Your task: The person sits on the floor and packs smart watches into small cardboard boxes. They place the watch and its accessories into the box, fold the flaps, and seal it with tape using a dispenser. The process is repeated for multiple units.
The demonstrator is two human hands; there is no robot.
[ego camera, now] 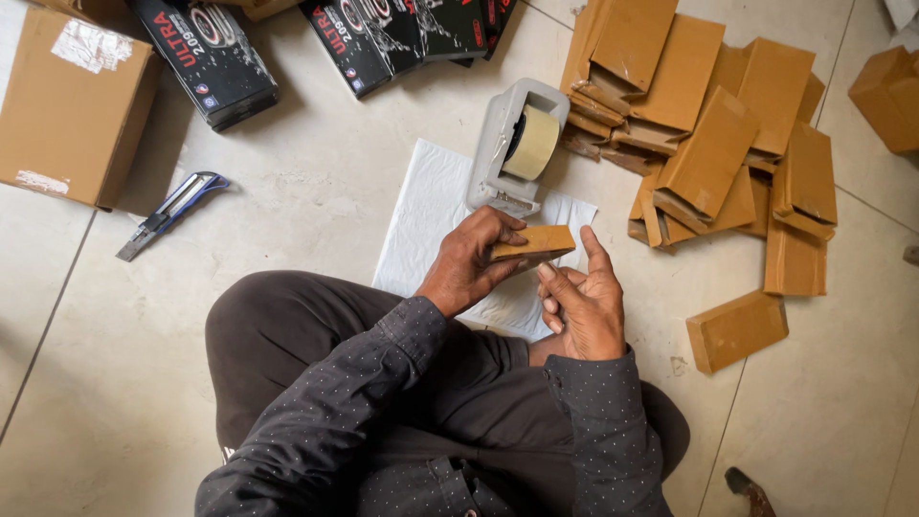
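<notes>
A small flat brown box point(532, 243) sits right at the centre of the view, gripped in the left hand point(472, 260), whose fingers are closed over its top face with the thumb pressing from below. Its long axis runs from about nine o'clock to three o'clock, tipped slightly up at the three o'clock end. The right hand point(582, 304) waits just at five o'clock of the box, fingers loosely curled and thumb raised, touching or nearly touching the box's near edge, clamped on nothing. So the left hand has the box, and the right is the free one, just beside it. Straight up at twelve o'clock stands a grey tape dispenser point(513, 146) with a tan roll, resting on a white sheet point(426, 215) spread on the tiled floor point(316, 191). Out at two o'clock lies a heap of folded brown boxes point(713, 144), with one closed box point(736, 330) alone at four o'clock. Away at nine o'clock lies a blue utility knife point(172, 213), beyond it a large brown carton point(72, 105), and black printed boxes point(206, 57) at eleven o'clock.
</notes>
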